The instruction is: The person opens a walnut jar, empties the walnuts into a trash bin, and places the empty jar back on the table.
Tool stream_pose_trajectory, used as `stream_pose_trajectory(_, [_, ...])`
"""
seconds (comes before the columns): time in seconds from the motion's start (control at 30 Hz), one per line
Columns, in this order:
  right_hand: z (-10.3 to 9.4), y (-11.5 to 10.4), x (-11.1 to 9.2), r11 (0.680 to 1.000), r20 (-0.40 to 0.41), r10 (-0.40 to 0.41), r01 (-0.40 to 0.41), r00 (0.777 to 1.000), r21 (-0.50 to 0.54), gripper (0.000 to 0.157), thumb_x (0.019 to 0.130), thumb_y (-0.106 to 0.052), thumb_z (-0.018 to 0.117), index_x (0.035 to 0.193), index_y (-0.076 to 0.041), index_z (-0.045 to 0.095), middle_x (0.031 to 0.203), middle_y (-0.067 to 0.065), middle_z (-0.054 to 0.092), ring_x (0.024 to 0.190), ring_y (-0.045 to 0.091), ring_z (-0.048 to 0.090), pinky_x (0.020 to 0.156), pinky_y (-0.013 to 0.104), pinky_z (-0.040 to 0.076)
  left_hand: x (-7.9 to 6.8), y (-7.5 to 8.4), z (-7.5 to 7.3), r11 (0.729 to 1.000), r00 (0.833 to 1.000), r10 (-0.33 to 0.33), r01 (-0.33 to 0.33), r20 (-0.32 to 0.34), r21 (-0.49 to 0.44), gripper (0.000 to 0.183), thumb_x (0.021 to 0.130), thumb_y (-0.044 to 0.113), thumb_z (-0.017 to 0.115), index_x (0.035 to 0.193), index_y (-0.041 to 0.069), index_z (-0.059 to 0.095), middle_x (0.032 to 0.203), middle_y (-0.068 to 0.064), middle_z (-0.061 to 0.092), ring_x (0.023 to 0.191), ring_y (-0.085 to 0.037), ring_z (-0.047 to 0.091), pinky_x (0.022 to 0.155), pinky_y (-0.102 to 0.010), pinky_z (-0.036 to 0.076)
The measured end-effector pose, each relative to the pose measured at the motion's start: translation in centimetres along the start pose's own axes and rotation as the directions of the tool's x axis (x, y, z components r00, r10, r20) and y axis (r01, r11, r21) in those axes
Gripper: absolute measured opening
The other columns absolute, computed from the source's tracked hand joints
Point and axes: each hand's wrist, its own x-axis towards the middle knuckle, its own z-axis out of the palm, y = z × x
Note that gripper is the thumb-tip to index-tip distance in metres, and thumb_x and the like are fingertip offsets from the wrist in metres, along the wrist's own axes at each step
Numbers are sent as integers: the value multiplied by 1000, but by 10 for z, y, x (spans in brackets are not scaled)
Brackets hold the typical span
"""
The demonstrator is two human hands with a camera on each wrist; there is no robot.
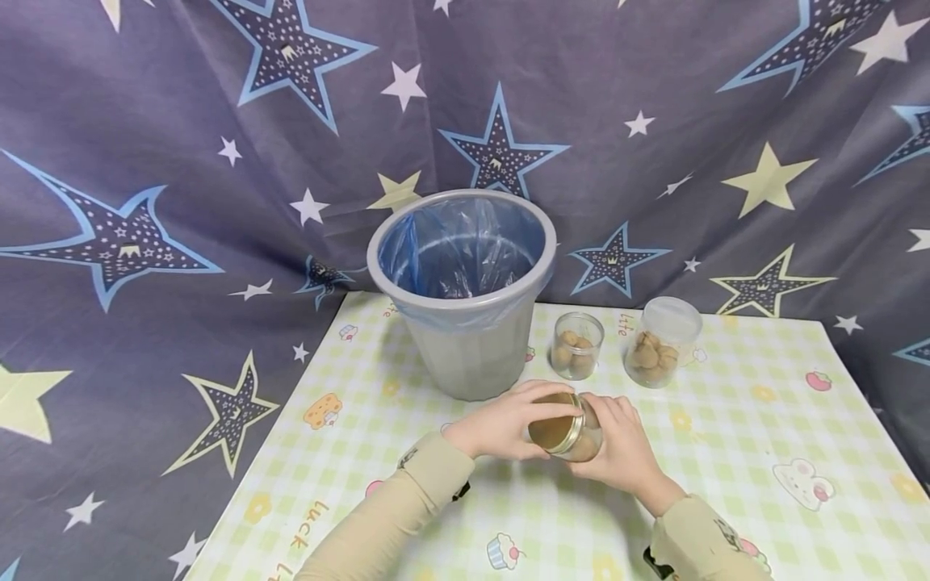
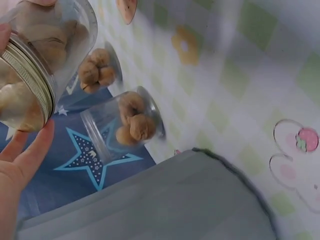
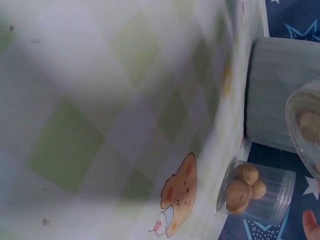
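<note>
A clear jar (image 1: 587, 442) with a gold metal lid (image 1: 555, 428) is held tilted above the table, its lid turned toward the left. My left hand (image 1: 508, 420) grips the lid end, thumb and fingers spread round its rim. Around the glass body curls my right hand (image 1: 621, 448). In the left wrist view, brown walnuts (image 2: 47, 42) show through the glass of this jar, and fingers (image 2: 35, 150) touch the lid's edge. The right wrist view catches only the jar's base (image 3: 305, 125) and a fingertip at the right edge.
Behind the hands stands a grey trash bin (image 1: 472, 347) lined with a blue bag (image 1: 414, 250). To its right are a short clear jar (image 1: 577, 345) and a taller clear jar (image 1: 663, 343), both with walnuts inside. A checked cloth covers the table (image 1: 726, 484); a starry curtain (image 1: 654, 177) hangs behind.
</note>
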Motion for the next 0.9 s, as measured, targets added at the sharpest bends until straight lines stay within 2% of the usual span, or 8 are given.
stream_pose_trajectory(0.13, [1, -1, -1, 1000, -17, 15, -16, 1000, -18, 100, 33, -31, 93, 120, -1, 53, 105, 14, 64, 87, 24, 47, 76, 39, 36, 0, 2, 1, 999, 999, -42, 42, -22, -29, 71, 73, 24, 81, 136, 19, 50, 145, -7, 39, 135, -26, 36, 110, -38, 34])
stream_pose_trajectory(0.3, [2, -2, -1, 999, -59, 28, -31, 998, -44, 100, 33, -29, 94, 120, -1, 54, 107, 17, 63, 87, 27, 45, 75, 39, 34, 3, 4, 5, 987, 986, -157, 155, -54, -34, 74, 74, 34, 80, 139, 23, 47, 143, -5, 40, 131, -27, 40, 105, -40, 39])
stream_pose_trajectory(0.4, [3, -2, -2, 998, -77, 37, -40, 996, -45, 97, 36, -30, 92, 120, -1, 54, 105, 17, 63, 86, 27, 44, 74, 38, 33, 7, 8, 7, 971, 968, -238, 235, -73, -46, 74, 76, 41, 77, 140, 23, 44, 138, -3, 44, 125, -25, 45, 102, -40, 41])
stream_pose_trajectory(0.53, [4, -1, -2, 998, -100, 37, -41, 994, -43, 95, 38, -32, 89, 120, 0, 54, 102, 17, 62, 85, 27, 44, 73, 37, 33, 13, 13, 11, 933, 929, -359, 353, -94, -73, 72, 81, 48, 69, 142, 20, 42, 128, -3, 50, 113, -19, 52, 97, -36, 45])
stream_pose_trajectory(0.6, [4, 0, -3, 998, -107, 32, -37, 994, -43, 96, 38, -32, 89, 120, 1, 53, 101, 17, 62, 85, 28, 44, 73, 37, 33, 14, 15, 11, 915, 911, -402, 395, -98, -78, 72, 83, 51, 66, 143, 20, 42, 124, -3, 52, 108, -17, 54, 94, -33, 47])
stream_pose_trajectory(0.67, [4, 1, -3, 999, -111, 25, -30, 994, -43, 96, 37, -32, 89, 120, 2, 54, 101, 17, 62, 85, 28, 44, 73, 37, 33, 15, 16, 12, 906, 901, -423, 417, -98, -80, 72, 84, 54, 63, 143, 20, 41, 124, -3, 52, 106, -17, 55, 91, -32, 48])
stream_pose_trajectory(0.77, [4, 2, -4, 999, -103, 21, -25, 994, -40, 96, 37, -33, 89, 119, 2, 54, 101, 17, 62, 85, 28, 45, 74, 37, 34, 13, 15, 12, 913, 909, -407, 401, -90, -77, 76, 82, 55, 65, 145, 21, 38, 131, -7, 49, 116, -23, 51, 95, -36, 47])
stream_pose_trajectory(0.9, [3, 1, -6, 999, -72, 23, -26, 997, -32, 98, 37, -33, 90, 121, 1, 53, 103, 17, 62, 88, 27, 45, 77, 37, 35, 9, 10, 9, 959, 959, -279, 275, -56, -74, 88, 74, 48, 76, 147, 22, 34, 148, -10, 33, 135, -29, 33, 106, -45, 38])
